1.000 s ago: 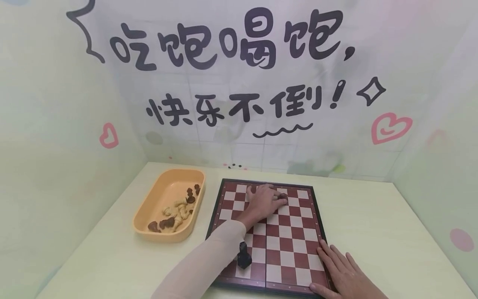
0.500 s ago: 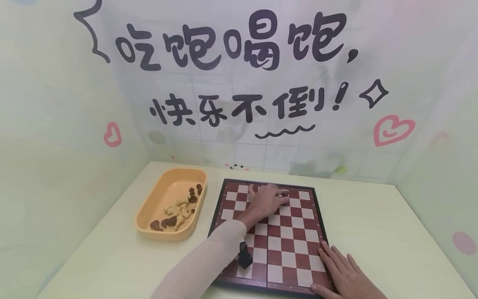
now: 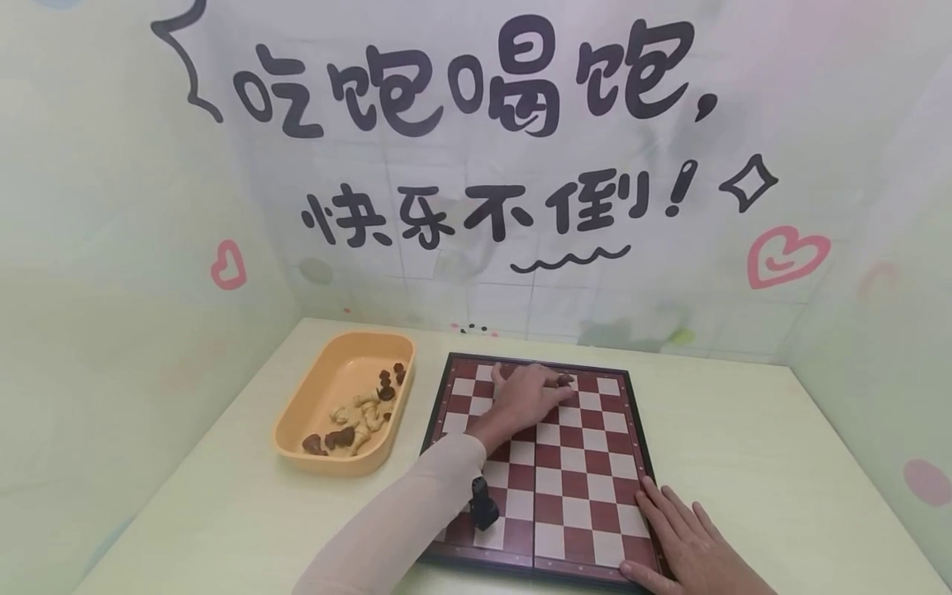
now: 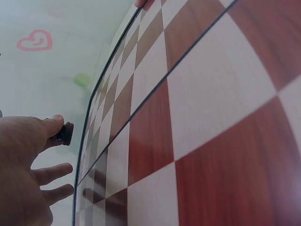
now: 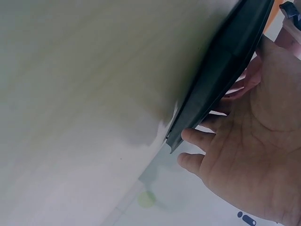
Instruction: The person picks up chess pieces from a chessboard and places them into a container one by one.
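Observation:
A red-and-white chessboard lies on the table. Over its far rows, my left hand pinches a dark brown chess piece between thumb and index finger. In the left wrist view, that dark piece sticks out past the thumb, while the other fingers of the left hand stretch out apart. Which kind of piece it is I cannot tell. My right hand rests along the board's near right edge, its fingers straight. The right wrist view has the right hand against the board's dark side.
An orange tray stands left of the board. Inside it lie several cream pieces and several dark brown pieces. A printed wall sheet rises behind the table. A black wrist camera sits on the left sleeve.
My left hand has shifted the dark piece slightly toward the board's far edge. The right hand stays on the board's edge. The head view has moved a little.

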### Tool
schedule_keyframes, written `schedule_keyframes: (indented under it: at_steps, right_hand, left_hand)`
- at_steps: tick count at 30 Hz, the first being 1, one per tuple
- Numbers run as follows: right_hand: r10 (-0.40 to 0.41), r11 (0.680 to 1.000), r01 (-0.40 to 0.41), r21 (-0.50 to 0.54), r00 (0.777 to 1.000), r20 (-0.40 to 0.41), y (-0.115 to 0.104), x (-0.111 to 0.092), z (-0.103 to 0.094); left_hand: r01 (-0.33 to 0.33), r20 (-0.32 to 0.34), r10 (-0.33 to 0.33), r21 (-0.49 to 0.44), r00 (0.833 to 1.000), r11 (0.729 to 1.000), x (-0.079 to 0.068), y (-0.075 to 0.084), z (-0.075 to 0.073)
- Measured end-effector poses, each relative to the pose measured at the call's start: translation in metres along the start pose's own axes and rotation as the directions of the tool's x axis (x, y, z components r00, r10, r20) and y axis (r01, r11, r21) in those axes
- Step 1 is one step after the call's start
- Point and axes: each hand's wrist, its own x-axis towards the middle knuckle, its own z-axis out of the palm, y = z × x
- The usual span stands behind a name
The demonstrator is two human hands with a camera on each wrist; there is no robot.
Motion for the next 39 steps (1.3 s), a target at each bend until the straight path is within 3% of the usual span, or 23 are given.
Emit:
schedule_keyframes:
  at_steps: [10, 18, 29, 39]
  right_hand:
    - [-0.019, 1.000, 0.019, -0.006, 1.000, -0.020, 0.000, 0.001, 0.000]
    - [0.004, 1.000, -0.004, 0.006, 1.000, -0.001, -0.001, 0.001, 0.001]
    - [0.029, 1.000, -0.029, 0.009, 0.999, 0.019, -0.003, 0.001, 0.000]
    - [0.015, 1.000, -0.015, -0.003, 1.000, 0.007, -0.002, 0.000, 0.000]
  left_hand:
    - [-0.046, -0.016, 0.046, -0.047, 0.999, 0.998, -0.004, -0.010, -0.010]
    - [-0.016, -0.033, 0.016, 0.011, 0.999, 1.000, -0.006, -0.015, -0.014]
    - [0.025, -0.043, -0.024, 0.025, 0.999, 0.999, -0.012, -0.025, -0.020]
    - [0.012, -0.081, -0.009, 0.034, 0.997, 0.999, -0.018, -0.033, -0.033]
